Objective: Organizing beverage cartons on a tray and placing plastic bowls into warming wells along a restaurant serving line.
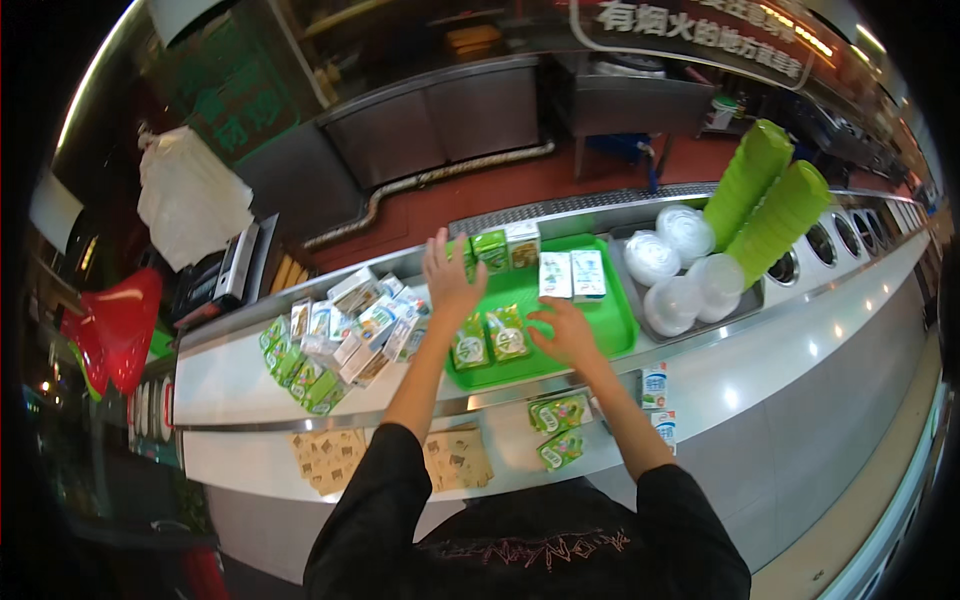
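A green plastic tray lies on the white counter. My left hand is at its far left corner, over a green carton that it partly hides; whether it grips the carton is unclear. Beside it stand a green drink carton and a white carton. My right hand hovers over the tray with fingers apart and nothing in it. Two green cartons lie near it, and two white milk cartons sit just beyond its fingertips. Left of the tray is a pile of white and green cartons.
Right of the tray, a grey tray holds round clear plastic containers and stacks of green bowls. On the nearer ledge are patterned brown paper bags, green cartons and white milk cartons. A white plastic bag hangs at left.
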Demonstrator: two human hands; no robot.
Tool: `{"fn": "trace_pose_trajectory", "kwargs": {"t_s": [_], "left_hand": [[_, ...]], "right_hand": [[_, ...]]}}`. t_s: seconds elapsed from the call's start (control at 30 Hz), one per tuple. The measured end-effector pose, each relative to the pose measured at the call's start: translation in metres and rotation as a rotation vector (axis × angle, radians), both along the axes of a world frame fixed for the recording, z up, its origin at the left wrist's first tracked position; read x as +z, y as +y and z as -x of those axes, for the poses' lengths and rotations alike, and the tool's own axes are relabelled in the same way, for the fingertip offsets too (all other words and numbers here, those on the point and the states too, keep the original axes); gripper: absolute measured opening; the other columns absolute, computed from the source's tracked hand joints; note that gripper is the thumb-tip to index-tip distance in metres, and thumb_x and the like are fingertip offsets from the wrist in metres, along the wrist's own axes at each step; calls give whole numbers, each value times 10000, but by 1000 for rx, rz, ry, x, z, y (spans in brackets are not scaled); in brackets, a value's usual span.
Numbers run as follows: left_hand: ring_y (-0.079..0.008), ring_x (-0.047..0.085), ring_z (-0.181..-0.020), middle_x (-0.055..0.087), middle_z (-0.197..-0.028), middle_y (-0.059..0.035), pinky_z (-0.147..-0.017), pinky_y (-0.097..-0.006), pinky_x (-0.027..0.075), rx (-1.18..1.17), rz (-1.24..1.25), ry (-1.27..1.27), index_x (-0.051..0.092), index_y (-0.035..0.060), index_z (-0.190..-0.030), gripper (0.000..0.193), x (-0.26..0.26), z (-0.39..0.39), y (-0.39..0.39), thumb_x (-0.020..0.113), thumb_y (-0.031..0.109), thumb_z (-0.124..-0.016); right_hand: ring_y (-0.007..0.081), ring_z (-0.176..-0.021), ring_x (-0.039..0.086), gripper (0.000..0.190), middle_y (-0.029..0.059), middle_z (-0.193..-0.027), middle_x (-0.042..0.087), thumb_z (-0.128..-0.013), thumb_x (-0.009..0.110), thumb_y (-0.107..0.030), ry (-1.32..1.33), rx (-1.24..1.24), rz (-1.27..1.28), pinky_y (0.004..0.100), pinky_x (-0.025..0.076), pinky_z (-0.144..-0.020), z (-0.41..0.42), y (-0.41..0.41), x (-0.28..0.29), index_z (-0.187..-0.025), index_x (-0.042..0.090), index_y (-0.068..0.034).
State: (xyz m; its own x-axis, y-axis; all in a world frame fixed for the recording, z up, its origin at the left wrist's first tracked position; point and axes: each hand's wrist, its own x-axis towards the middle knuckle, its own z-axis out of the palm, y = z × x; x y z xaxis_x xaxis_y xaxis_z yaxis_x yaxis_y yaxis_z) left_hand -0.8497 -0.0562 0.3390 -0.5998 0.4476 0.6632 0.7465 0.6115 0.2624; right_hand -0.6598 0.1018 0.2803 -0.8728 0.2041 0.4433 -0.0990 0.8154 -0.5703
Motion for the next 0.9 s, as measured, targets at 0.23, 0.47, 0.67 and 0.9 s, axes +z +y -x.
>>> {"fn": "trace_pose_trajectory", "kwargs": {"t_s": [0.23, 0.47, 0.67, 0.9], "left_hand": [[-422, 422, -1204, 494, -1269, -169, -1014, -602, 321, 146, 159, -271, 554, 226, -1358, 630, -21, -18, 30, 660, 467, -785], [-410, 380, -1332, 451, -1419, -185, -1065, -612, 295, -180, 237, -104, 541, 243, -1393, 657, -48, -84, -13, 689, 441, -784], [-450, 189, -1455, 260, -1579, -182, -1138, -673, 107, -149, 458, -307, 498, 246, -1435, 684, -44, -123, -52, 643, 539, -835], [-549, 148, -1417, 182, -1582, -252, -1151, -639, 134, -72, 265, -335, 442, 198, -1475, 836, -72, -130, -77, 661, 636, -798]], "right_hand": [[390, -1135, 564, 443, 180, -1250, 601, -825, 705, -257, 79, -241, 114, 475, 462, -952, -32, 73, 17, -1225, 619, -88], [407, -1195, 543, 671, 211, -1334, 567, -833, 695, -422, 158, -240, 36, 470, 446, -1005, 77, 96, 32, -1373, 520, -63], [363, -1194, 529, 652, 91, -1399, 497, -724, 748, -464, -121, -92, -148, 550, 430, -981, 120, 67, 28, -1310, 577, -235], [364, -1150, 531, 567, 87, -1247, 543, -726, 731, -357, 43, -426, -205, 680, 317, -1024, 48, 46, 2, -1259, 584, -234]]}}
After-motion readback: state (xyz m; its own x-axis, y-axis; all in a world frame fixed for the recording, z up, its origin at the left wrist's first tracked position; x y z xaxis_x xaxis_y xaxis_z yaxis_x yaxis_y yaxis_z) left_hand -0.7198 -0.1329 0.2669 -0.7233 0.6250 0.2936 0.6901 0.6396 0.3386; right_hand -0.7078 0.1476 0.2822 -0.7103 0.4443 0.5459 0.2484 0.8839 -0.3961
